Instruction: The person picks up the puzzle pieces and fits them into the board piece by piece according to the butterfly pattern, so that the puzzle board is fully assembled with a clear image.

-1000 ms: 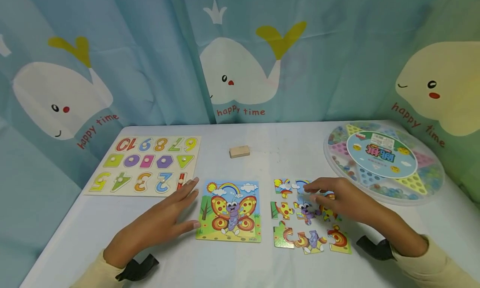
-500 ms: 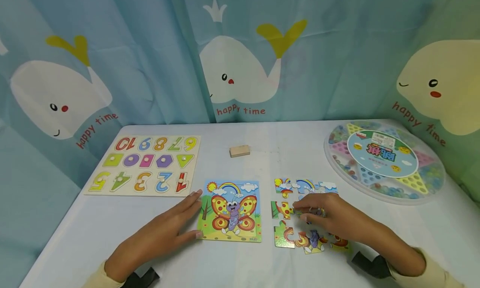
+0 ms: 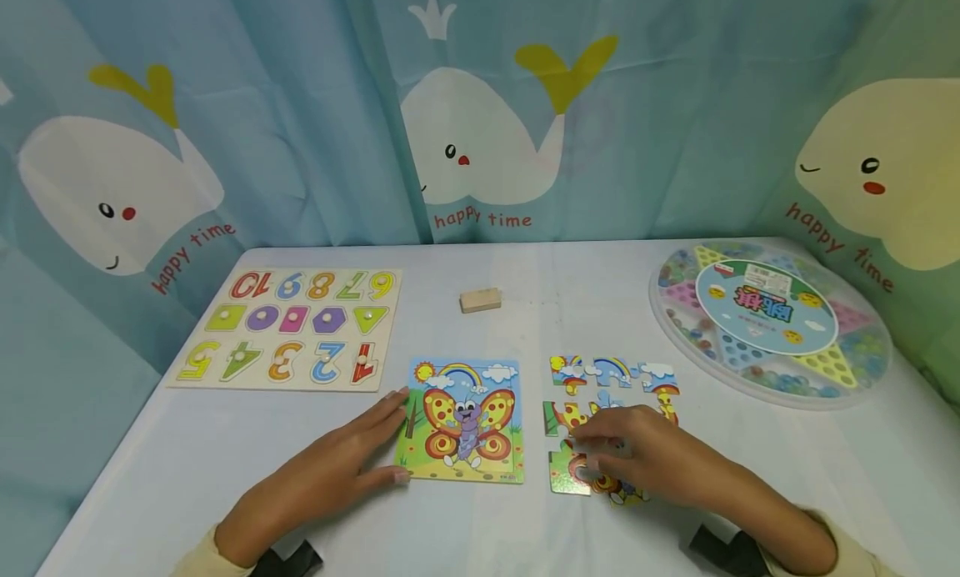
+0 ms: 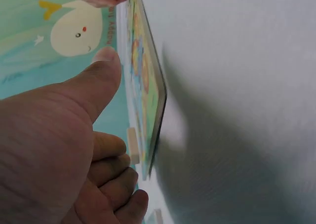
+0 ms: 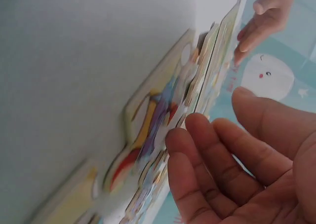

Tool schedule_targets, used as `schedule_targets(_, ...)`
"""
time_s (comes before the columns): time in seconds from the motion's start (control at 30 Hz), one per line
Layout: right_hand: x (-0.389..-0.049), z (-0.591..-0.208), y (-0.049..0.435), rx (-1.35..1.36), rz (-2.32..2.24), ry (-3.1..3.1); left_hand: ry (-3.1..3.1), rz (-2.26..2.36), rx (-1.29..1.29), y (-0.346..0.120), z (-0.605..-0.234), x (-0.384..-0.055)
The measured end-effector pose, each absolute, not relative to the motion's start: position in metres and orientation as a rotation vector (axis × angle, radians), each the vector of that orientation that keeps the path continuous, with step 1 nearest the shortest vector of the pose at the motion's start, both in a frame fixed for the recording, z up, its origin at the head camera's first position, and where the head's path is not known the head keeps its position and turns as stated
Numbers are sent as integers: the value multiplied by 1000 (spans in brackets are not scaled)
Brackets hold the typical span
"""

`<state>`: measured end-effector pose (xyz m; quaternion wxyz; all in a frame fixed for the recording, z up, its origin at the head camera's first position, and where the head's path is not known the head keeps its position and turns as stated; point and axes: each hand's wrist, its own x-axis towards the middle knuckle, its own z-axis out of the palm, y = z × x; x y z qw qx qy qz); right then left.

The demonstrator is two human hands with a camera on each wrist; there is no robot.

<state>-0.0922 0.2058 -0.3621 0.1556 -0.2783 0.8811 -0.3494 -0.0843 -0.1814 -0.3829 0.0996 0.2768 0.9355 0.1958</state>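
- Glossy printed cardboard-like puzzle pieces [image 3: 613, 371] lie on the desk in three loose rows, just right of the butterfly board [image 3: 459, 423]; gaps show between many of them, and the middle and near rows are partly hidden by a hand.
- What seems to matter most in space: the right hand [image 3: 645, 448] is directly over the middle and near rows, its fingers reaching left toward the left-hand column, whose near corner piece [image 3: 564, 474] shows just in front of the fingertips. Neither the set of pieces nor the board has a marked long axis; both look roughly square.
- That right hand is much the nearer one to the pieces. Its fingers are loosely bent, with the thumb apart from them, and the wrist view shows nothing gripped; whether a fingertip touches a piece I cannot tell.
- Beside the board's left edge is the left hand [image 3: 322, 473], relaxed, thumb spread from the fingers, grasping nothing; contact with the edge is unclear.
- Farther out, a number board [image 3: 247, 384] lies beyond the left hand, a small wooden block [image 3: 481, 300] beyond the butterfly board, and a round marble-game case [image 3: 765, 331] far right.
- Behind the white desk [image 3: 495, 535] hangs a blue-green whale-print curtain [image 3: 322, 143].
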Motion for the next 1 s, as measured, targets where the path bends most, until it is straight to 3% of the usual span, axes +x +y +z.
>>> schedule_targets(0.47, -90, -370, 192, -903, -943, 2556, 2755, 558, 842, -181, -390, -83)
schedule_targets(1.0, -89, -371, 188, -775, -818, 2598, 2720, 604, 832, -182, -391, -87)
